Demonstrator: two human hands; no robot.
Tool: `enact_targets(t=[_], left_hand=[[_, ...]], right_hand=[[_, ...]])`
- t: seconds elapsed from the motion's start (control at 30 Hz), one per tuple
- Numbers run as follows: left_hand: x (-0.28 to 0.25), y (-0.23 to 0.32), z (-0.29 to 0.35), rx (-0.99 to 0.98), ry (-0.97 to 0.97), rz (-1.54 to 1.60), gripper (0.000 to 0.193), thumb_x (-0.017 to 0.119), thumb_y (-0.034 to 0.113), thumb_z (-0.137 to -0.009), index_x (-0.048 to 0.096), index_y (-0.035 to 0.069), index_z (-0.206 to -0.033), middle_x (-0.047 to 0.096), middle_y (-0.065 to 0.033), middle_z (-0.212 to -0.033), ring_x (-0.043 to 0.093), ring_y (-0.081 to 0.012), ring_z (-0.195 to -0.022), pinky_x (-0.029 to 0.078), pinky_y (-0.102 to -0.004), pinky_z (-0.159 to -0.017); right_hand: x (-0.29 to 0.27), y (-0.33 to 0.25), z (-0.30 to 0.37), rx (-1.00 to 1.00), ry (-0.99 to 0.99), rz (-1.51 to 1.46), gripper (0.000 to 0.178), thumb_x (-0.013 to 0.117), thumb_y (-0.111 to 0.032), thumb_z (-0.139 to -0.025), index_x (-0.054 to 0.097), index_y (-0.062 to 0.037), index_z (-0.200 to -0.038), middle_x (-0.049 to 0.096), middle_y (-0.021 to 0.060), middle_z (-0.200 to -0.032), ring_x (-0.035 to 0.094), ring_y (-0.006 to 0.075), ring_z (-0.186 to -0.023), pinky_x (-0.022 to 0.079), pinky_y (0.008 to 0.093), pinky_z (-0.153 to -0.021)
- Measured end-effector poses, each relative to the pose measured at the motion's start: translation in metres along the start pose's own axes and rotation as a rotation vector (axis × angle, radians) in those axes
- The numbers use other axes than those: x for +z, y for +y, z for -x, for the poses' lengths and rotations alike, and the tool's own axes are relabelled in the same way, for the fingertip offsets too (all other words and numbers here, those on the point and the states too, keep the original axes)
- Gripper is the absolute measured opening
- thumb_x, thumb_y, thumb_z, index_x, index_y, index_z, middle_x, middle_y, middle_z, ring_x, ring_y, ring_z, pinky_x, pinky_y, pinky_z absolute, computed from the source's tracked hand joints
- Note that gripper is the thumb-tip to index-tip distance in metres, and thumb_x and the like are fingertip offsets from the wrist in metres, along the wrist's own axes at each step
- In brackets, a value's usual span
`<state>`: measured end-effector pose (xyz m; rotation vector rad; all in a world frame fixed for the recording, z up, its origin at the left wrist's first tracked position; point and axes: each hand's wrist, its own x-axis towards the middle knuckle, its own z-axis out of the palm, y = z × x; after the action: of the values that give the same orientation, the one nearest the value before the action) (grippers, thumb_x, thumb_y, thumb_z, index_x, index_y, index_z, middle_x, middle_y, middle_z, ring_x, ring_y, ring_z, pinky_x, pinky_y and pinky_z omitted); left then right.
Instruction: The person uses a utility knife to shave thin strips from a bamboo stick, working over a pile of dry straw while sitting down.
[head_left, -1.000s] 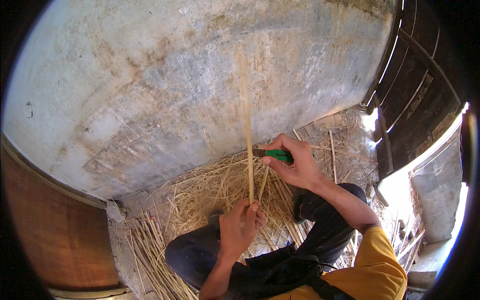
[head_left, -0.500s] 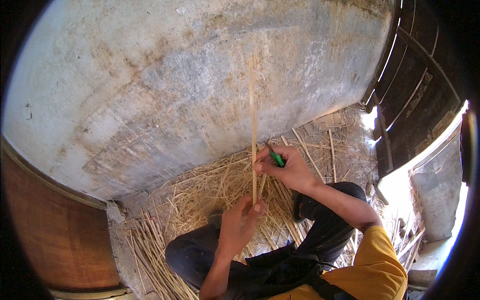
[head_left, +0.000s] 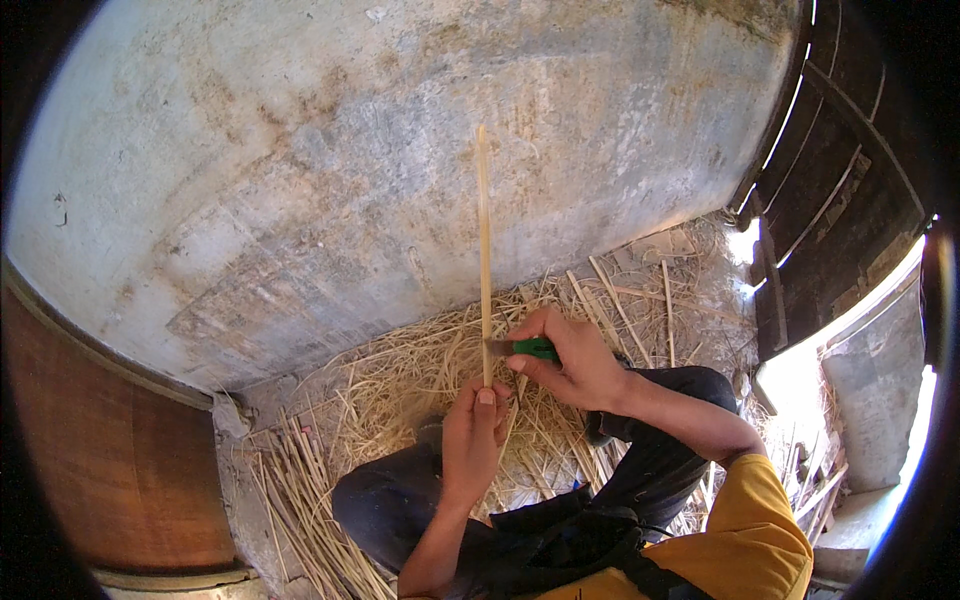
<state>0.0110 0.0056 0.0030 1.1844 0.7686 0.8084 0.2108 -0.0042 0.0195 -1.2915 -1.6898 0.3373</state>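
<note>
A long, thin bamboo strip (head_left: 485,230) stands nearly upright in front of the wall, its lower end pinched between the thumb and fingers of my left hand (head_left: 470,435). My right hand (head_left: 582,362) is closed around a knife with a green handle (head_left: 537,348). The short blade points left and meets the strip's right edge just above my left fingers. I cannot tell whether it cuts into the strip. Beneath both hands lies a heap of pale shavings (head_left: 400,385).
A stained grey wall (head_left: 400,170) rises ahead. More bamboo strips lie in a bundle (head_left: 310,500) at lower left, and several loose ones lie at the right. A brown wooden panel (head_left: 110,450) stands at far left, dark boards (head_left: 840,190) at far right. My bent legs frame the heap.
My right hand has turned the knife from pointing up and away to lying sideways with its blade at the strip. The strip and my left hand have shifted slightly left.
</note>
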Motion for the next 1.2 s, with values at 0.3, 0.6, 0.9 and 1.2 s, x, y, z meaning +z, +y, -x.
enact_targets(t=[0.3,0.6,0.9,1.2], left_hand=[[0.004,-0.001,0.0,0.157,0.134,-0.39,0.025,0.047,0.024,-0.111,0.058,0.004,-0.099,0.049,0.0027,-0.076,0.043,-0.0071,-0.067,0.036,-0.0268,-0.06],[0.009,-0.011,-0.002,0.379,0.28,-0.605,0.017,0.05,0.012,-0.107,0.057,-0.001,-0.099,0.057,-0.0169,-0.074,0.053,-0.0269,-0.06,0.042,-0.037,-0.059],[0.013,-0.005,0.007,0.285,0.227,-0.649,0.015,0.051,0.012,-0.106,0.059,-0.001,-0.103,0.059,-0.0178,-0.073,0.054,-0.0281,-0.059,0.044,-0.0374,-0.059],[0.013,-0.006,0.006,0.266,0.216,-0.702,0.017,0.052,0.014,-0.107,0.06,0.0,-0.101,0.058,-0.0181,-0.07,0.053,-0.0268,-0.057,0.044,-0.0383,-0.057]], right_hand=[[0.008,-0.008,0.006,-0.254,0.034,0.258,0.024,0.084,-0.021,-0.083,0.068,-0.0074,-0.095,0.066,0.0049,-0.082,0.068,0.0245,-0.064,0.05,0.035,-0.052],[0.01,-0.018,0.006,-0.179,0.022,0.3,0.023,0.077,-0.026,-0.088,0.068,-0.0102,-0.101,0.065,0.0058,-0.083,0.068,0.0275,-0.063,0.054,0.0384,-0.053],[-0.007,0.001,-0.014,-0.084,0.255,0.284,0.023,0.083,-0.019,-0.085,0.069,-0.0033,-0.095,0.073,0.0118,-0.088,0.072,0.0299,-0.072,0.056,0.0368,-0.06],[-0.02,0.009,-0.017,-0.021,0.223,0.219,0.024,0.081,-0.02,-0.088,0.068,-0.0026,-0.098,0.072,0.0143,-0.091,0.073,0.0345,-0.079,0.058,0.0401,-0.067]])
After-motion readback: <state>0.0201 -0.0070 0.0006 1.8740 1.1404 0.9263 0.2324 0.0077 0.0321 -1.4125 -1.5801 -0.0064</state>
